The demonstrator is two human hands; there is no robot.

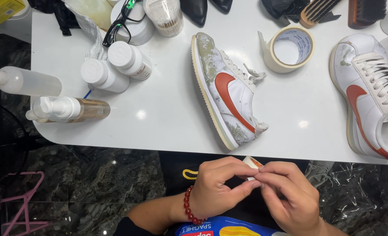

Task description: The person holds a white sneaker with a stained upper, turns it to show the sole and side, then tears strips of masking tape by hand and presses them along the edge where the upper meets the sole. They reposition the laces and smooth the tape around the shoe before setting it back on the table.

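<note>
Head view: both hands (pixel 255 188) pinch a small white piece (pixel 250 162) together.

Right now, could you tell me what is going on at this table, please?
A person sits at the white table with both hands below its near edge. The left hand and right hand pinch a small white piece with an orange edge between the fingertips; what it is cannot be told. On the table lies a dirty white shoe with an orange stripe, its partner to the right, a roll of tape between them, and bottles to the left.
</note>
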